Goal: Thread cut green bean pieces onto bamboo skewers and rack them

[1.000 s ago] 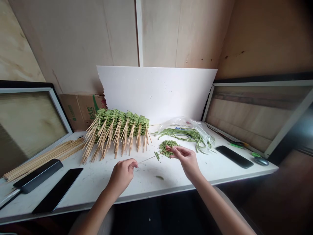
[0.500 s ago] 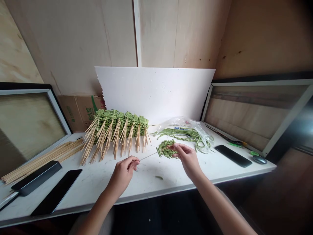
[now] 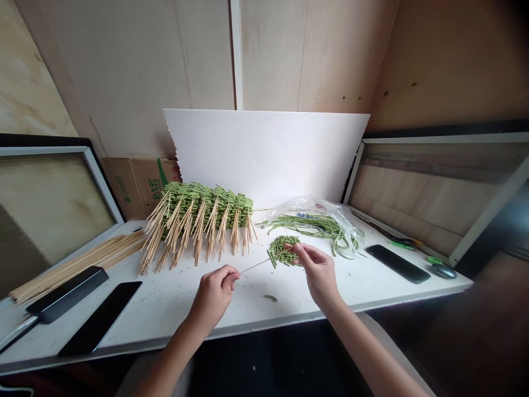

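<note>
Skewer point(image 3: 255, 266) in left hand point(image 3: 215, 292), beans point(image 3: 272, 258) threaded

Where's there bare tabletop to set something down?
A bare patch lies between the flat black slab and the left hand, a smaller one between the right hand and the black phone. Crowded: back left, with skewered green pieces and loose sticks, and mid-right, with cut pieces and long beans.

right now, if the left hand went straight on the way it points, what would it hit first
The left hand would probably meet the bean pieces on the thin stick first; whether it would then clear the bean pile is unclear from this view.
</note>
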`<state>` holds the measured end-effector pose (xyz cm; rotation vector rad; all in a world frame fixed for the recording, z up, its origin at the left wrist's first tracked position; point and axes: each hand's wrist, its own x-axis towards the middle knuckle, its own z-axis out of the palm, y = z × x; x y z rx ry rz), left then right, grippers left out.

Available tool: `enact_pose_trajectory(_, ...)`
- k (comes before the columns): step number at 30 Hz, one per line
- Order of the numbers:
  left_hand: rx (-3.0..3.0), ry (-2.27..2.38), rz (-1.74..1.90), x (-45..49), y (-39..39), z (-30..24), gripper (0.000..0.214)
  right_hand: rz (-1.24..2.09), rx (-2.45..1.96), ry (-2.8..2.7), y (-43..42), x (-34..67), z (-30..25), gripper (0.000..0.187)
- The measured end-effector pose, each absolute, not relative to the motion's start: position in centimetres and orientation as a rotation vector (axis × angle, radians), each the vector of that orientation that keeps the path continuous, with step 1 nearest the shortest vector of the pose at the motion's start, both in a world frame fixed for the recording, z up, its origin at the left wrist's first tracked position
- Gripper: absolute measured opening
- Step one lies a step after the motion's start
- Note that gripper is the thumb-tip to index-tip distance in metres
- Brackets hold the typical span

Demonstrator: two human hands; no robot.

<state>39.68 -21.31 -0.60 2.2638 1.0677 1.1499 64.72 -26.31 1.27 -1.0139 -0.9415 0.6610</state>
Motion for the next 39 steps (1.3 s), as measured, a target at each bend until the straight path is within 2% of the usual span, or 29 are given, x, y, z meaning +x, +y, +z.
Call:
enact_pose_trajectory(10, 2.219, 1.093, 1.152, 39.9, -21.6, -0.1, 0.027, 0.795, -1.059, -1.019, -26.1, 63.1, 0.4, 0.029)
enact_pose_trajectory(13, 2.188, 1.139, 1.169, 39.2, -20.8, -0.2, 0.026, 0.811, -1.114, -1.191, -25.7, 64.3, 0.3, 0.032)
enact_pose_trajectory(18, 2.172, 1.189, 1.167, 38.6, -19.5, -1.0, 0.025, 0.639, -1.354, -1.838, -26.1, 65.5, -0.7, 0.011)
enact_pose_trajectory(23, 2.183, 1.188, 1.134, 38.7, -19.1, -1.7, 0.026, 0.431, -1.442, -1.940, -26.6, 64.6, -1.9, 0.005)
enact_pose_trajectory(27, 2.153, 1.192, 1.114, 38.7, -19.0, -1.8, 0.028, 0.486, -1.395, -1.849, -26.0, 65.4, -1.5, 0.011)
enact_pose_trajectory(33, 2.103, 1.189, 1.083, 38.8, -19.2, -1.5, 0.031, 0.928, -1.245, -1.222, -24.4, 69.3, -0.4, 0.037)
enact_pose_trajectory(39, 2.108, 1.146, 1.045, 39.2, -19.7, -1.5, 0.032, 1.174, -0.878, -0.829, -24.2, 70.3, -0.2, 0.026)
